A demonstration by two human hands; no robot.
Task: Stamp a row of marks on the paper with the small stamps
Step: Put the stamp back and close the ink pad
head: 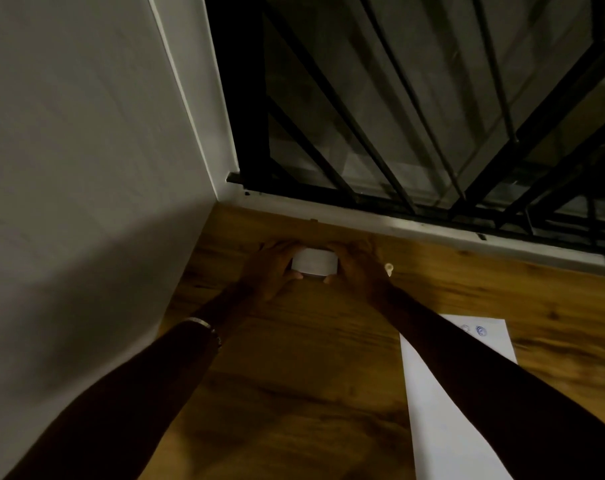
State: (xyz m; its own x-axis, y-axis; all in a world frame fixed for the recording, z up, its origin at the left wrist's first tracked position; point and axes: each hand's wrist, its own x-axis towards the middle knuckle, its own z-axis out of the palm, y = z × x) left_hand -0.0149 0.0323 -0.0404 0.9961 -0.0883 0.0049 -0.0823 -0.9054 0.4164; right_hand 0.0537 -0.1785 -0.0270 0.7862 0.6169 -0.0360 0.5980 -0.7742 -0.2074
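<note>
Hands, two, both at the far end of the brown wood-grain worktop (294,393), close under the white window sill. Left hand (271,268) and right hand (358,266) wrapped from either side around a small white rectangular box (315,263), probably an ink pad or stamp case, thumbs under its near edge, fingers curled over the far side; whether it is being opened or merely lifted cannot be told. Small cream peg-shaped stamp (389,268) standing on the worktop just beside the right hand, to its right. White sheet of paper (443,403) lying near and to the right, well apart from the box, partly covered by the right forearm; one clear blue round mark (481,330) and a fainter one just left of it at its far edge, so the row is judged barely begun. Risks: right wrist turning outward would likely knock the peg-shaped stamp over or roll it toward the sill; forearm resting across the sheet could drag it askew and spoil the line of the row, or smear marks not yet dry; dim light makes ink transfer to the fingers hard to notice; a lid freed suddenly could send the box skidding.
</note>
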